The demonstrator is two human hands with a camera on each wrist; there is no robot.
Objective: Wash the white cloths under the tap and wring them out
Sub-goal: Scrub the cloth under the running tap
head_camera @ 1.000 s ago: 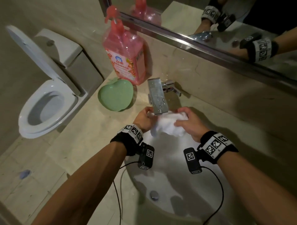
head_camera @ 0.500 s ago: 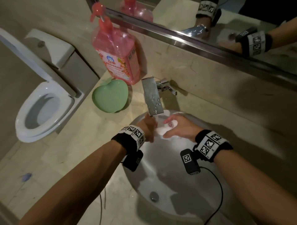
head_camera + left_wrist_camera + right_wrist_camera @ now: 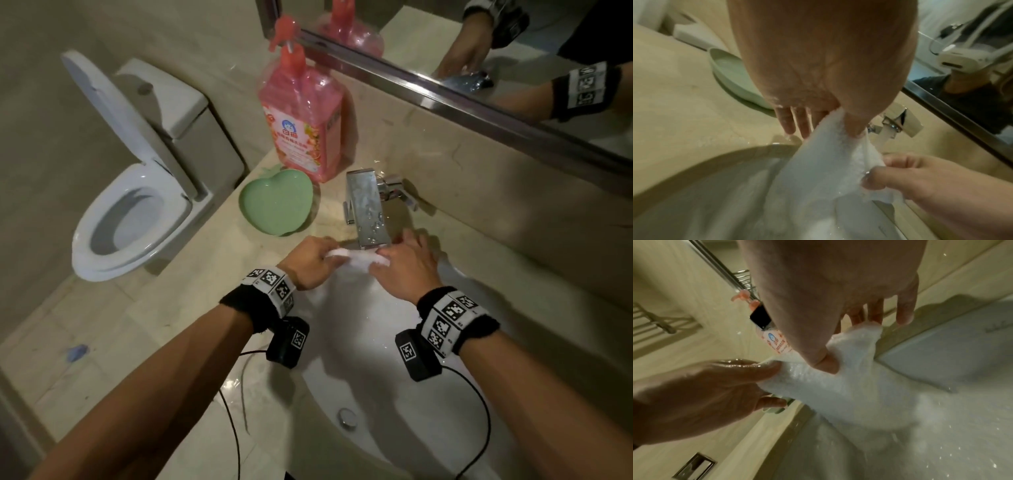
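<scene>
A wet white cloth is stretched between my two hands under the steel tap, over the white sink. My left hand pinches its left end between thumb and fingers. My right hand pinches the right end. In the left wrist view the cloth hangs from my left hand into the basin, with my right hand on its edge and water running from the tap. In the right wrist view the cloth is held by my right hand's thumb and my left hand.
A pink pump soap bottle and a green heart-shaped dish stand on the beige counter left of the tap. A toilet with raised lid is further left. The mirror runs along the back wall. The drain lies at the basin's front.
The cloth was bunched between my hands under the tap. Now my hands have drawn apart and the cloth is pulled out lengthwise between them.
</scene>
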